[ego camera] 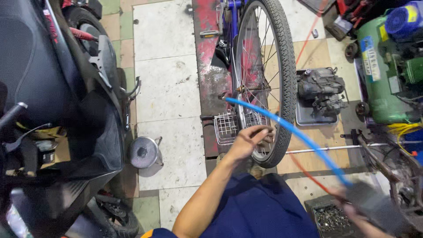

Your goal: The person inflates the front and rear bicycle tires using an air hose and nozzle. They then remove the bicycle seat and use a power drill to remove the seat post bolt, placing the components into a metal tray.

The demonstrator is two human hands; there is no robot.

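Blue hose (286, 128) runs in a long arc across the middle of the view, from its tip near the hub of the bicycle wheel (269, 79) down to the lower right, where it meets a grey, blurred tool body (374, 205). The right hand (352, 211) is down there at the tool, but it is smeared by motion and mostly covered — whether its fingers are closed around the tool cannot be told.

The left hand (249, 141) reaches forward from a bare forearm to the lower part of the wheel, just under the hose. Its fingers are loosely curled and slightly spread, their tips at the spokes close to the rim and the black tyre; it is not clear that they pinch anything.

Just left of the hand, a small wire basket (227, 128) sits beside the wheel. The bicycle stands on a worn red strip of floor (207, 53) set among pale tiles. A black scooter (57, 110) fills the left side, with a round metal strainer-like lid (143, 152) on the tiles beside it. To the right of the wheel lies a grey engine block (319, 90) in a tray, and further right a green compressor tank (383, 75). A box of dark small parts (330, 218) sits at the bottom right — close to the right hand.
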